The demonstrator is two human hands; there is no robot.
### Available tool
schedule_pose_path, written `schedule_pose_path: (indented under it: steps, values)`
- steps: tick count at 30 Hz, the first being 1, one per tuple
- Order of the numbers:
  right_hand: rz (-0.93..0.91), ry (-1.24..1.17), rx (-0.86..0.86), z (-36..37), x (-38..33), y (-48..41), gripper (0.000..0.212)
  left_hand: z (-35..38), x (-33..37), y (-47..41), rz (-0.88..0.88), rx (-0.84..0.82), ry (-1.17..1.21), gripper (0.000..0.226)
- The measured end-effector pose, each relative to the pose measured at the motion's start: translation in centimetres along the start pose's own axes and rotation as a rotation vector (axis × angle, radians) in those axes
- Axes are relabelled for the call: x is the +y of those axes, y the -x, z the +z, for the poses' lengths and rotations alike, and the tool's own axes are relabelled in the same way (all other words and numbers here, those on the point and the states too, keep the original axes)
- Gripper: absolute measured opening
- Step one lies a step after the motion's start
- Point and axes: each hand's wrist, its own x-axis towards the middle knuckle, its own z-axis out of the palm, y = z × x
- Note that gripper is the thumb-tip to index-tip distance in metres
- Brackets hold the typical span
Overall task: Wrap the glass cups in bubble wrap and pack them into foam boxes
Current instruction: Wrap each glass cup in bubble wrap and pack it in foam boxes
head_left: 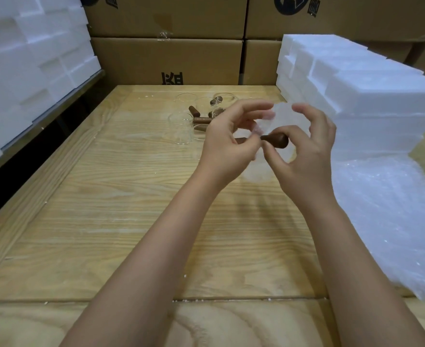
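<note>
Cup [276,141] in R hand [306,156]; L hand [226,144] pinches bubble wrap [282,116] round it.

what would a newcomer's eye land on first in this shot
First, the two hands at mid-frame: the left hand and right hand hold a glass cup with a dark wooden handle, partly covered in bubble wrap. Next comes the tall stack of white foam boxes at right, with a pile of wrap sheets in front of it. Several unwrapped cups wait at the far end of the wooden table.
</note>
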Motion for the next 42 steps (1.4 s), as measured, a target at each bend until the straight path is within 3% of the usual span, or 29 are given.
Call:
schedule_pose_path:
  steps: [5,9,11,14,17,20,22,26,30,35,42]
  values:
    - [0.204,-0.233,0.008,-0.2,0.8,-0.3,0.016,-0.3,0.3,0.1,-0.112,-0.182,0.397,0.038]
    - [0.373,-0.63,0.041,-1.1,1.0,-0.8,0.016,-1.7,-0.9,-0.3,-0.089,0.246,0.247,0.022]
    - [0.441,-0.795,0.034,-1.5,1.3,-1.1,0.015,-2.7,-2.1,-0.2,-0.117,0.333,0.151,0.031]
    - [0.485,-0.939,-0.056,-1.5,1.7,-1.2,0.02,-3.6,-3.3,0.2,-0.246,0.204,0.169,0.063]
    - [0.592,-0.939,-0.106,-1.2,2.2,-0.8,0.044,-4.1,-3.8,0.5,-0.393,0.02,0.359,0.096]
    - [0.519,-1.085,-0.161,-0.5,1.7,-0.5,0.03,-3.9,-3.9,0.9,-0.481,-0.112,0.462,0.114]
    - [0.605,-1.147,-0.115,0.2,1.0,-0.5,0.017,-3.5,-4.2,1.2,-0.478,-0.122,0.461,0.11]
    - [0.703,-1.09,-0.007,1.7,0.6,-0.3,0.007,-2.6,-5.2,1.6,-0.436,-0.054,0.4,0.094]
    - [0.654,-0.909,-0.083,2.0,0.3,0.1,0.011,-2.2,-5.7,1.8,-0.389,0.048,0.392,0.1]
    - [0.421,-0.523,-0.336,1.7,0.0,0.2,0.011,-1.9,-5.9,1.7,-0.342,0.085,0.455,0.084]
    - [0.382,-0.5,-0.391,2.6,-1.0,0.9,0.022,-1.6,-5.6,1.9,-0.371,0.083,0.522,0.085]
